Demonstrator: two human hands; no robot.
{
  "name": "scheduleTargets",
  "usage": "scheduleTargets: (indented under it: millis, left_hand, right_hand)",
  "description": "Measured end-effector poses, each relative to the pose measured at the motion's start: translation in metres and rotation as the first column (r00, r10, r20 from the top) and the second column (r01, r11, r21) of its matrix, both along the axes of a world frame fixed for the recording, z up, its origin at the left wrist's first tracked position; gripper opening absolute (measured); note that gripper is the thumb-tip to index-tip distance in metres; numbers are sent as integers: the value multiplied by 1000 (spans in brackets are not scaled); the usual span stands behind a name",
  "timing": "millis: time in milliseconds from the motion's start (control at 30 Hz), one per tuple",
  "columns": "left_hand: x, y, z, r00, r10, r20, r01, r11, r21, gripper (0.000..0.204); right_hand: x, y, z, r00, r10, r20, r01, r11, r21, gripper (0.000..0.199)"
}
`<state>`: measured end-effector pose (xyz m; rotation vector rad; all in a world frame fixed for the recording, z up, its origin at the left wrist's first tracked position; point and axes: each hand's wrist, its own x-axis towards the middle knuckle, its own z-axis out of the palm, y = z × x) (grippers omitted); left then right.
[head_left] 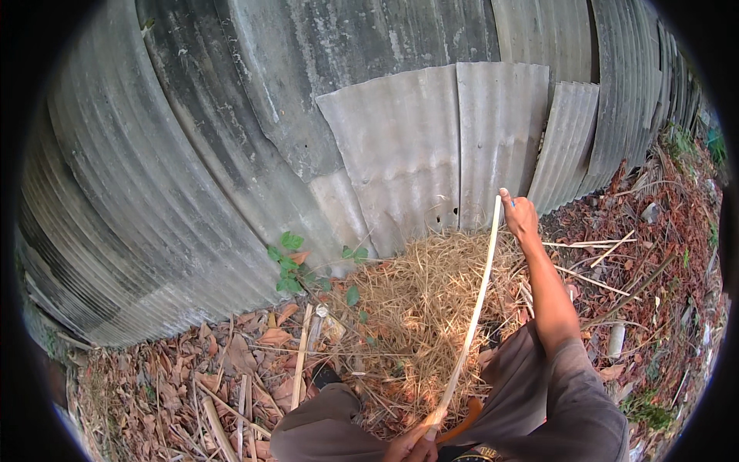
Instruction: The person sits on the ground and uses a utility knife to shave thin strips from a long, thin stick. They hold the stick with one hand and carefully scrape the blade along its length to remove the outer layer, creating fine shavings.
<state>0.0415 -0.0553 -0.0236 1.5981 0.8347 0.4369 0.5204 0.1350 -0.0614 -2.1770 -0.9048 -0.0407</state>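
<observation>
A long, pale bamboo strip [476, 313] slants up and to the right across the middle, over a heap of dry straw. At its near end, by my lap, my left hand [413, 444] is closed round it. My right arm reaches far forward; my right hand [520, 216] is closed at the strip's far tip, thumb up beside it. A small bit of blue shows at that hand, but what its fingers hold is hidden. Beside my left hand lies a curved orange-brown thing [463, 422], partly hidden, its kind unclear.
A wall of grey corrugated sheets [400, 146] stands close ahead. The dry straw [416, 300] lies at its foot, with a green leafy plant [289, 266] on the left. Loose strips [302, 356] and dry leaves [239, 354] cover the ground. A pale cylinder [616, 340] lies right.
</observation>
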Motion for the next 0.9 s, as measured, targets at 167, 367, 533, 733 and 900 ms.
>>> scheduleTargets:
  millis: [167,367,533,733,900]
  left_hand:
    - [-25,-26,-6,980,197,32,-158,863,-480,40]
    - [-22,17,-5,955,258,144,-204,929,-308,44]
    - [7,83,16,950,280,138,-244,942,-229,45]
    - [49,144,50,953,299,45,-292,949,-121,47]
    - [69,143,36,933,340,115,-319,933,-169,48]
  right_hand:
    - [26,-20,-18,994,-8,-113,17,997,79,84]
    - [-48,-7,-5,906,372,-203,-314,911,268,74]
    - [-149,-23,26,777,630,5,-629,776,51,68]
    - [-190,-29,42,661,731,168,-744,667,22,64]
    - [-188,-25,44,660,723,205,-736,677,-14,67]
